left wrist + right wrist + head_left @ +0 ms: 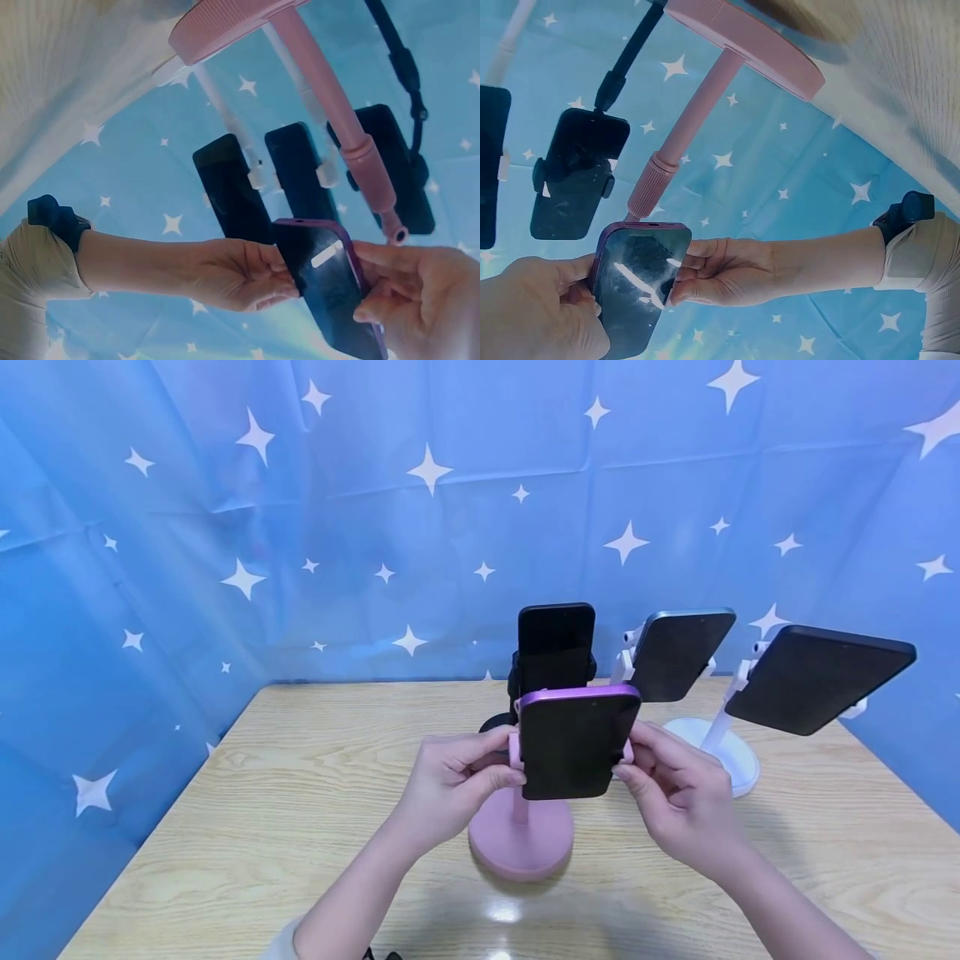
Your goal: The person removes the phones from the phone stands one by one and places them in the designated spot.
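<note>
A purple-edged smartphone (577,747) sits with its dark screen facing me in the holder of a pink phone stand (521,847). The stand's round base rests on the table, and its stem runs up behind the phone. My left hand (450,785) pinches the pink clamp arm at the phone's left edge between thumb and fingers. At the opposite edge my right hand (686,797) pinches the other pink clamp arm (628,752). Both wrist views show the phone (322,281) between the two hands, with the stand's stem (701,112) beside it. The back of the holder is hidden.
Directly behind stands a black phone stand holding a black phone (557,643). To the right, two white stands hold a blue-edged phone (682,656) and a black phone (821,681). A blue star-patterned curtain (360,527) hangs behind the wooden table (300,827).
</note>
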{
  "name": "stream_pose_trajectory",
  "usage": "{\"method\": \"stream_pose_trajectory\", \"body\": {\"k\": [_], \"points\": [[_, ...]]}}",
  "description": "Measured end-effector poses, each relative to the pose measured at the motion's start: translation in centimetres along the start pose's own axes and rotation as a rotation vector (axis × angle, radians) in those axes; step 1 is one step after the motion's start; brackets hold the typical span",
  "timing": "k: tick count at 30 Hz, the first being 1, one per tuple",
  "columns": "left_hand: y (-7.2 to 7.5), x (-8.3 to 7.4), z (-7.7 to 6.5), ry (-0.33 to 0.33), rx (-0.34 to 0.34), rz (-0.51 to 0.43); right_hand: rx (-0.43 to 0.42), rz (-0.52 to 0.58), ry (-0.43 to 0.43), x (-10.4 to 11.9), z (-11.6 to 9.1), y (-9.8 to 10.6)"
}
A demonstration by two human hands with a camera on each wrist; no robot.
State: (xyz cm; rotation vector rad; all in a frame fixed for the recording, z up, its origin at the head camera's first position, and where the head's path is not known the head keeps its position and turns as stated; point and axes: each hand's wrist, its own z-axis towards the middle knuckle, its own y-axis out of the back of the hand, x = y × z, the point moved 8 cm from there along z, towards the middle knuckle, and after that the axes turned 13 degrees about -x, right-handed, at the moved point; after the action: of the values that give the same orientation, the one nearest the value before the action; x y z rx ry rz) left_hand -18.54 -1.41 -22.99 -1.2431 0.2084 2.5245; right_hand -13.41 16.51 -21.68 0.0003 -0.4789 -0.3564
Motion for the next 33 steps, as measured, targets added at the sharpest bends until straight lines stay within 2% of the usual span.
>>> {"method": "stream_pose_trajectory", "body": {"k": [2,7,9,13,20,27,33], "points": [[-0.4,0.1,0.1,-0.006,0.01,0.006,-0.014,0.012,0.011,0.0,-0.1,0.4],[-1.4,0.4,0.2,-0.022,0.029,0.009,-0.007,-0.105,0.011,0.2,-0.3,1.4],[-1.8,0.6,0.2,-0.02,0.033,0.003,-0.01,-0.113,-0.002,0.0,-0.5,1.8],[-2.5,1.0,0.2,0.007,0.047,-0.008,-0.036,-0.046,-0.006,-0.1,-0.9,2.6],[-3.0,1.4,-0.1,0.014,0.061,0.017,-0.043,-0.084,0.021,0.0,-1.5,3.2],[-3.1,1.4,-0.6,-0.008,0.065,0.035,-0.051,-0.012,0.053,0.2,-2.0,3.3],[-3.2,1.3,-1.0,-0.021,0.066,0.012,-0.047,0.124,0.044,0.5,-2.2,3.3]]}}
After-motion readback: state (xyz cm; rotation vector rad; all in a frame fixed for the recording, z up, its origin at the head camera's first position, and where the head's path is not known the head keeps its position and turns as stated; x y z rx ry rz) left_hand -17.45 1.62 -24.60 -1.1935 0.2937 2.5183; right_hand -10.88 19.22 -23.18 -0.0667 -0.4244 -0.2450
